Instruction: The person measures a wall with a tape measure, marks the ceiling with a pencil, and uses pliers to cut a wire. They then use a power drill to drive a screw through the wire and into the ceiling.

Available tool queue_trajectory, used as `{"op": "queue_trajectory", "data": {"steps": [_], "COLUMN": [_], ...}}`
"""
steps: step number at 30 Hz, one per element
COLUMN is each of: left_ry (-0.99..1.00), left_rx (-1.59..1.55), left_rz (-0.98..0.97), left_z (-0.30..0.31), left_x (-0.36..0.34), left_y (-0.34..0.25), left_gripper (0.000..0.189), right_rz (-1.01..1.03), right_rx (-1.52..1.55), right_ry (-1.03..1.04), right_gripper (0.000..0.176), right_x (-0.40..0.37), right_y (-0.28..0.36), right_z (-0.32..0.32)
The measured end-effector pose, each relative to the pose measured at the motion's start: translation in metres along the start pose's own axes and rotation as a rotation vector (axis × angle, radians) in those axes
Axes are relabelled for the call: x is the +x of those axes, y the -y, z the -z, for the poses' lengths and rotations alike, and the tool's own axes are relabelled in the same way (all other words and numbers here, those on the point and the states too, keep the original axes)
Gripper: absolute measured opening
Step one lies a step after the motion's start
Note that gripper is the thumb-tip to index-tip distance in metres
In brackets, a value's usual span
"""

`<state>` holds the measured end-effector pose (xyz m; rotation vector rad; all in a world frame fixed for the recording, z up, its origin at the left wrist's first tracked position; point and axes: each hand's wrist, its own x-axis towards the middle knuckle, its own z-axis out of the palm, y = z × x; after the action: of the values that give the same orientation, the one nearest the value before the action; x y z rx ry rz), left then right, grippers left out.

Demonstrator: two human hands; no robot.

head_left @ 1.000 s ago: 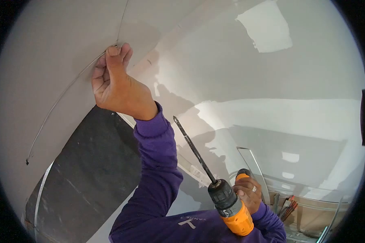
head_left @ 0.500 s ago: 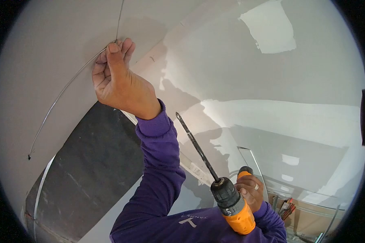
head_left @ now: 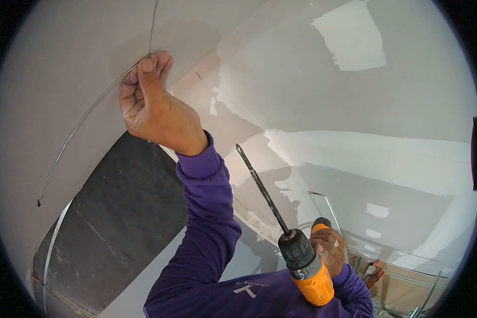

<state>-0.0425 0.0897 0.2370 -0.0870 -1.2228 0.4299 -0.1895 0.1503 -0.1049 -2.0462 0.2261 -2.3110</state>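
Observation:
My left hand (head_left: 156, 103) is raised to the pale grey panel surface, thumb and fingertips pinched on a thin wire (head_left: 75, 130). The wire bows from the fingertips to a small dark hole (head_left: 38, 204) in the panel. Another thin, straight length runs upward from the fingers to the top edge of the view. My right hand (head_left: 329, 249), with a ring on one finger, is wrapped round the handle of an orange and black cordless drill (head_left: 315, 286). A long dark screwdriver bit (head_left: 262, 188) sticks out of its chuck, its tip pointing up and left, apart from any surface.
Beside my left arm is a large dark opening (head_left: 116, 222) with a pale metal strip (head_left: 55, 241). White filler patches (head_left: 350, 34) mark the panel on the right. Red-handled tools (head_left: 373, 273) and metal profiles lie at lower right.
The drill and its bit have shifted slightly to the right. My left hand stays pinched on the wire in nearly the same spot.

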Motion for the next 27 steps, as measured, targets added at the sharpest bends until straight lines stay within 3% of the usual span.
{"op": "queue_trajectory", "data": {"steps": [8, 14, 16, 19, 21, 24, 25, 27], "left_ry": [0.096, 0.279, 0.430, 0.547, 0.567, 0.666, 0.718, 0.780], "left_rx": [-0.122, -0.239, -0.273, -0.272, -0.178, -0.086, -0.059, -0.045], "left_rz": [0.030, 0.115, 0.120, 0.128, 0.096, 0.031, 0.017, -0.014], "left_z": [0.010, 0.033, 0.044, 0.052, 0.055, 0.059, 0.057, 0.058], "left_x": [0.002, 0.001, 0.010, 0.012, 0.014, 0.019, 0.021, 0.020], "left_y": [-0.002, 0.010, 0.016, 0.030, 0.030, 0.027, 0.025, 0.025], "left_gripper": [0.024, 0.014, 0.013, 0.010, 0.004, 0.015, 0.011, 0.008], "right_rz": [-0.017, -0.029, -0.051, -0.052, -0.228, -0.596, -0.930, -1.014], "right_rx": [-0.007, -0.043, -0.108, 0.007, 0.066, 0.119, 0.263, 0.247], "right_ry": [0.017, 0.079, 0.091, 0.106, 0.214, 0.196, 0.127, 0.089], "right_gripper": [0.032, 0.041, 0.043, 0.043, 0.041, 0.024, 0.017, 0.017], "right_x": [-0.003, -0.004, -0.008, -0.009, -0.034, -0.026, -0.013, -0.007], "right_y": [0.001, -0.003, 0.001, -0.006, -0.012, 0.000, 0.015, 0.018], "right_z": [-0.002, 0.003, 0.002, 0.003, 0.002, 0.000, -0.002, -0.013]}}
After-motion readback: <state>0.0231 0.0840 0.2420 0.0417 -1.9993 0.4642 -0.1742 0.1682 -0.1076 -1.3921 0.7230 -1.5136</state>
